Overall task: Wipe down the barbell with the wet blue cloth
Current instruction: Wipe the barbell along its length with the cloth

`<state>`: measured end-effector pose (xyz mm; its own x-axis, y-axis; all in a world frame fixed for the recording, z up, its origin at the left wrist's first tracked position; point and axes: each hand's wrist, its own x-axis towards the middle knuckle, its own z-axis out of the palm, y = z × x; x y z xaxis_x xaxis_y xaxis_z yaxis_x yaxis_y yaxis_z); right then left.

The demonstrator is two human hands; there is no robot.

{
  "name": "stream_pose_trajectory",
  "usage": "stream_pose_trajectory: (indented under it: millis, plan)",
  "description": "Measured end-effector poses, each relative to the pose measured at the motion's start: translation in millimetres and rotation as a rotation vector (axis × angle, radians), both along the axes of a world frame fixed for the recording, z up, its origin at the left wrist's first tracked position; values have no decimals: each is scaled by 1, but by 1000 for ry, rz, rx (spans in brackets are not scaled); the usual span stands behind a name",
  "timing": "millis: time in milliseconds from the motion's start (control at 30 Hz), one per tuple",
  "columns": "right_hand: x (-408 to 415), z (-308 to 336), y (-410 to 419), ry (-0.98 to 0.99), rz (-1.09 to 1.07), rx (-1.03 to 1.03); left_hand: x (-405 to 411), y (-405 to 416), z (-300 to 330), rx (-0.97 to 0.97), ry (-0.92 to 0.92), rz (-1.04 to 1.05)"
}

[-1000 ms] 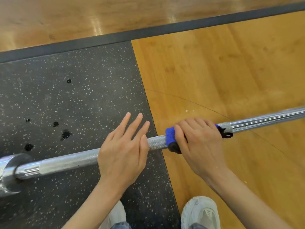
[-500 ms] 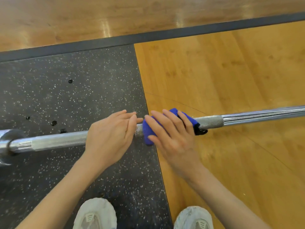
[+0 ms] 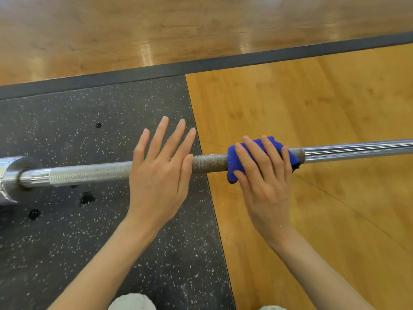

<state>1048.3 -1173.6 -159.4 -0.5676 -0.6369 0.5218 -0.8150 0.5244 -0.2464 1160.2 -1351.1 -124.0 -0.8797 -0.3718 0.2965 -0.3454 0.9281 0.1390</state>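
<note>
The barbell [image 3: 210, 163] is spanned by both hands above the floor: the left hand [image 3: 161, 173] is laid flat, fingers straight, while the blue cloth [image 3: 237, 159] is pressed around the knurled shaft by the right hand [image 3: 263, 175].

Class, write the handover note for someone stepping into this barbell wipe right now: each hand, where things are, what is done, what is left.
Left hand: open, fingers straight, palm resting on the bar.
Right hand: holds the blue cloth wrapped on the knurled part, beside the smooth shaft.
Bar lies across black mat and wood floor.
Done: cannot tell which parts are wiped.
Left: wipe along the whole bar.
</note>
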Motion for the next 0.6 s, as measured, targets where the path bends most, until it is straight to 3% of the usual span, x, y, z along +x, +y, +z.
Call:
stream_pose_trajectory:
  millis: [200,333,500,600]
  plan:
    - [-20,-4,-14,171,190,24,-12,-7,-10,-42,24,21]
    - [-19,-8,-25,121,88,-35,-23,-12,-13,-62,88,34]
    - [-45,-5,-22,238,233,32,-31,-20,-14,-69,117,34]
    - [-44,-4,-24,148,132,-21,-39,-24,-13,-58,117,44]
